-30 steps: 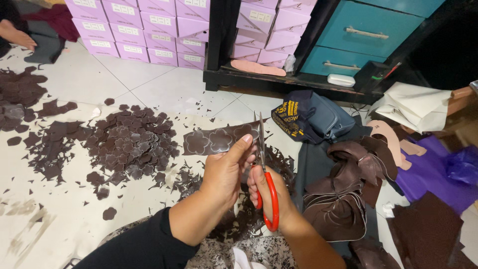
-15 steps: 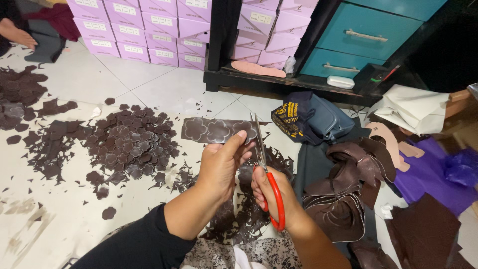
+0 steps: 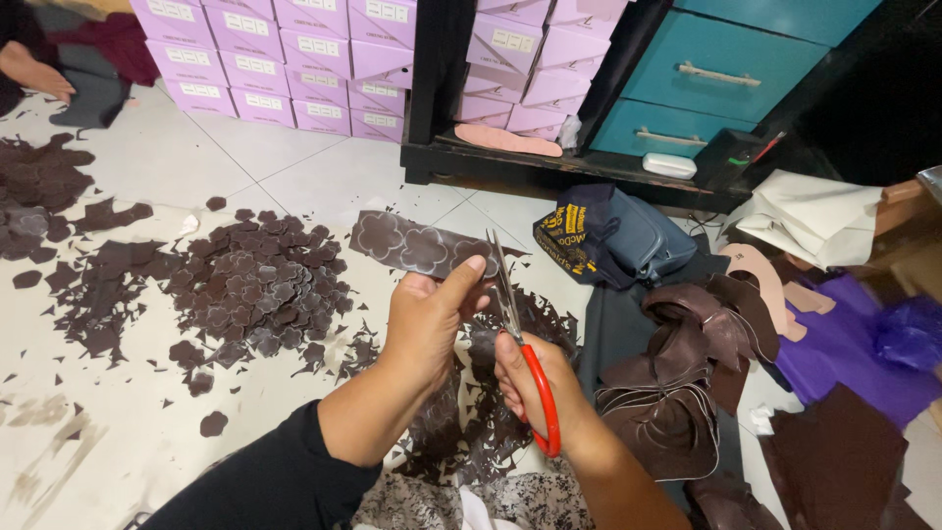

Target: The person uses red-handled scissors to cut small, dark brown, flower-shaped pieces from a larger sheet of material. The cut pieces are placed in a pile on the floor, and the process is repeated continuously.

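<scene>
Left hand (image 3: 427, 319) pinches a strip of dark brown leather (image 3: 412, 242) stamped with flower outlines; thumb on top, fingers under, clamped on its near end. The strip runs up and left from the hand, held above the floor. Right hand (image 3: 530, 378) is closed around the red handles of the scissors (image 3: 520, 344); the blades point up and away, nearly together, right at the strip's end just beside the left thumb. Whether the blades are touching the leather cannot be told.

Strip sits left of and above the right hand, with the scissors between the two hands. Left forearm is in a black sleeve (image 3: 265, 481).

Below the hands lies a scatter of small dark offcuts (image 3: 471, 432) on the white tiled floor (image 3: 294, 167). To the left, a pile of cut flower shapes (image 3: 255, 285) in the same brown, well apart from the hands. To the right, curled brown leather scraps (image 3: 677, 383) just beside the right forearm, and a dark blue bag (image 3: 608, 236) beyond them. Purple sheet (image 3: 854, 344) at far right. Stacked lilac boxes (image 3: 294, 59) against the back, a black shelf (image 3: 549, 172) and teal drawers (image 3: 726, 79) behind. Another person's hand (image 3: 34, 74) shows at the top left corner, far from the work.
</scene>
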